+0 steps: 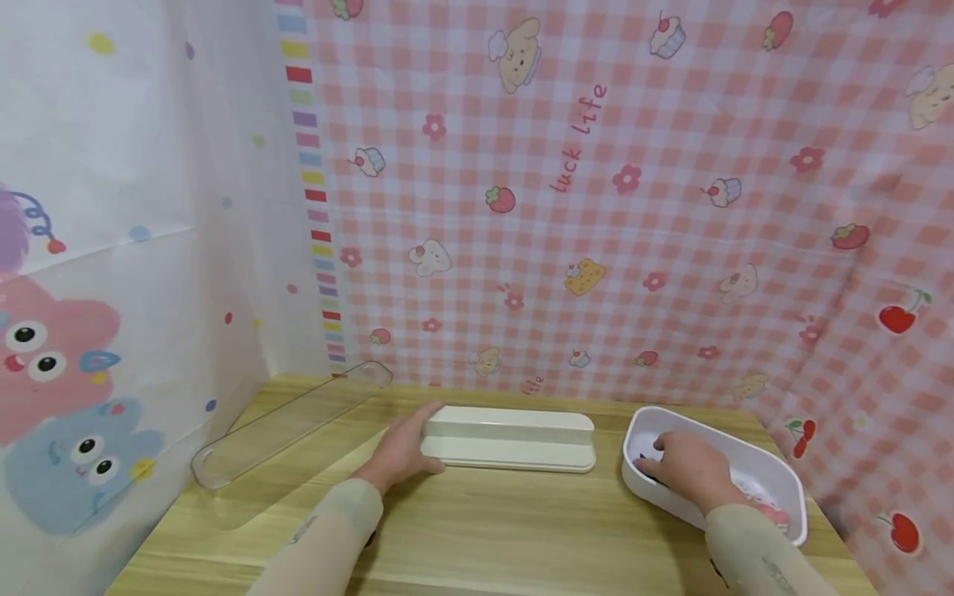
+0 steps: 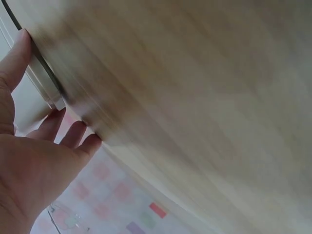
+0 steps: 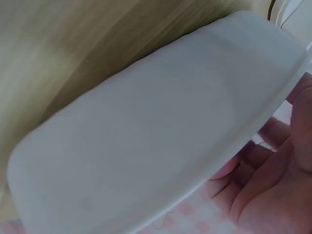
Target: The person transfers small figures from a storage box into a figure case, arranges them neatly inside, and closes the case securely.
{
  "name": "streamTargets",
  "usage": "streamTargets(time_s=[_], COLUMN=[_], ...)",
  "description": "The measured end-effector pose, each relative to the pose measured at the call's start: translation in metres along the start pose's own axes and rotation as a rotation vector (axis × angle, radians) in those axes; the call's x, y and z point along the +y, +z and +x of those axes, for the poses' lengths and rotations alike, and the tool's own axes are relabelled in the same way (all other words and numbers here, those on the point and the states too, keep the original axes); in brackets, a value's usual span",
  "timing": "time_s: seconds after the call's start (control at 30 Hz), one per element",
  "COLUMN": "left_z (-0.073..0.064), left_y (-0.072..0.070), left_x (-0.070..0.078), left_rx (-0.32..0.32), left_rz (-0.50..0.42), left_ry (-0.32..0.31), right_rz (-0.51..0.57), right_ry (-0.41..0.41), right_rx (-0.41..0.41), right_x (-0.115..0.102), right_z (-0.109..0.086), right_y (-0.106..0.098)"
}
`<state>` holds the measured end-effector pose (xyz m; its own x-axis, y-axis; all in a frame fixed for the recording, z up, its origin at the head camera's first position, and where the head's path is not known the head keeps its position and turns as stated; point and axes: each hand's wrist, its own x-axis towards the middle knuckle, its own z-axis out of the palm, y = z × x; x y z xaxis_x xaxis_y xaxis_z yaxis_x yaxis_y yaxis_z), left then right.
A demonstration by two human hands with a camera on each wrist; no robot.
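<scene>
A long off-white base (image 1: 514, 451) with a raised step along its back lies on the table. My left hand (image 1: 403, 448) holds its left end, thumb at the front corner and fingers towards the back. The left wrist view shows the thumb (image 2: 18, 58) against the base's edge. Over on the right, my right hand (image 1: 689, 470) reaches into a white plastic bin (image 1: 753, 459). Something small and dark shows by its thumb and forefinger; whether they pinch it cannot be made out. In the right wrist view the bin's wall (image 3: 156, 122) hides the fingertips.
A clear, long cover with rounded ends (image 1: 294, 426) lies slantwise at the table's left. Pink items (image 1: 771, 513) sit in the bin near the right forearm. Patterned cloth (image 1: 462, 207) hangs behind and on both sides of the wooden table (image 1: 522, 530).
</scene>
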<state>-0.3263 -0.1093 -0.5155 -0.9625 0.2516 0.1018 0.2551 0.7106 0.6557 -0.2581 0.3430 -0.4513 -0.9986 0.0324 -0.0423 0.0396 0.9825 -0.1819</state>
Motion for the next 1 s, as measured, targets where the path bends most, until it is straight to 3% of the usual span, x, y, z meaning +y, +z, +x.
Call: streamTargets(time_s=[0.2,0.33,0.5,0.73,1.0], left_z=[-0.003,-0.004,-0.005,-0.007,-0.006], left_y=[-0.004,-0.004,-0.004,-0.004,-0.003], left_x=[0.000,-0.002,-0.003,-0.002,-0.003], left_rx=[-0.032,-0.076,-0.086,-0.093,-0.085], left_rz=[-0.038,-0.044,-0.061,-0.066,-0.059], left_ry=[-0.001,0.024,0.047,0.050,0.070], right_rz=[-0.033,-0.066,-0.097,-0.047,0.095], right_ry=[0.061,0.083,0.093,0.134,0.117], right_rx=[-0.027,-0.016,-0.003,-0.030,-0.027], right_x=[-0.011,-0.016,-0.019,-0.020,-0.002], right_z=[0.003,0.007,0.013,0.016,0.005], right_y=[0.001,0.006,0.011,0.011,-0.003])
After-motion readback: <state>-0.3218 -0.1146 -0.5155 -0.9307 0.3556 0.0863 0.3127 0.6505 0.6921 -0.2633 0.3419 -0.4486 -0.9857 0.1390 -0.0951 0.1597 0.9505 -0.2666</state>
